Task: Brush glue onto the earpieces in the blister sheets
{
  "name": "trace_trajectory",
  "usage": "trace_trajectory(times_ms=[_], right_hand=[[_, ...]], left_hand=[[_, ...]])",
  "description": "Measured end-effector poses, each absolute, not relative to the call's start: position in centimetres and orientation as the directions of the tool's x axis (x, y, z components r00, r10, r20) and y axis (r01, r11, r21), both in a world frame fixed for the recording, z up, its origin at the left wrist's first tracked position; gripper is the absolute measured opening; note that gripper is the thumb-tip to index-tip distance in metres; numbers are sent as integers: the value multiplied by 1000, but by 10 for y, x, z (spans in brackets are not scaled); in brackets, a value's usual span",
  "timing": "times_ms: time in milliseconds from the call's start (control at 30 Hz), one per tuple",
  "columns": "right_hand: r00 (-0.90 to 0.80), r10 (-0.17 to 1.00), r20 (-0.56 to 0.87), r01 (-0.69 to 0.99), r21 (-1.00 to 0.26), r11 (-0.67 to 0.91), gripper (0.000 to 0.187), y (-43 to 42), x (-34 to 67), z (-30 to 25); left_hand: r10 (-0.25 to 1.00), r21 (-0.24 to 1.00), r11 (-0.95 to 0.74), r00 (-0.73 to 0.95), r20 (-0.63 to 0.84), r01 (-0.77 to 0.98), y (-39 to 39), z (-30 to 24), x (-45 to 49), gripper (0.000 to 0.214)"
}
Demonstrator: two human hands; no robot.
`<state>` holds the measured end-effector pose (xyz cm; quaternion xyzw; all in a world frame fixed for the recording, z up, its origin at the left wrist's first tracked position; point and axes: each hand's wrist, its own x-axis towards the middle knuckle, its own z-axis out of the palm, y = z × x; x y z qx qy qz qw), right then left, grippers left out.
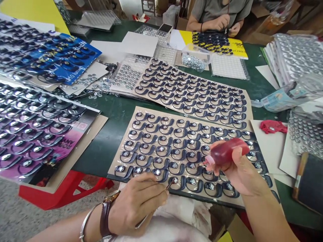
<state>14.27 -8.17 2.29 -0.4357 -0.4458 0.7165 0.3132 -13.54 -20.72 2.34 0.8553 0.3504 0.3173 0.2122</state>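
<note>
My left hand [137,201] is closed around a thin metal tool [141,222]. Its tip reaches a round silver-centred piece in the front row of a tan card [114,159]. Rows of dark curved pieces [161,150] with shiny round centres cover this card. Above the card's right half, my right hand [239,171] grips a squeeze bottle [227,151] of red liquid, with its pink nozzle pointing left and slightly down. The nozzle tip is apart from the tool.
Behind lies a second tan card [248,111] with similar pieces. Filled purple [73,144] and blue [83,64] cards crowd the left. A clear tub [195,60] holds small shiny parts. Red cloth [273,127] and a dark block [311,181] lie right. Across the table [101,158], a person [219,20] handles dark pieces.
</note>
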Motion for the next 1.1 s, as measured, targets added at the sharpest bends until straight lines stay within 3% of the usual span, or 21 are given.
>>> trace_trajectory(times_ms=[100,233,333,433,667,1100], right_hand=[[-427,857,-288,-13,-946,-324,39,-82,134,25],[-398,912,-94,162,-986,-31,24,-83,107,23],[-440,893,89,264,-938,223,16,-82,89,17],[-488,849,201,282,-885,371,13,-82,79,10],[-544,807,228,269,-864,426,13,-84,75,-1],[-530,734,425,236,-757,609,15,-83,74,-7]], left_hand=[[728,576,-675,544,417,461,-204,23,-137,30],[691,479,-722,556,462,499,-198,23,-138,30],[657,381,-753,586,475,536,-193,21,-138,31],[654,359,-755,596,465,548,-189,19,-138,33],[631,345,-776,650,425,528,-185,21,-134,38],[652,371,-758,626,427,537,-184,23,-133,38]])
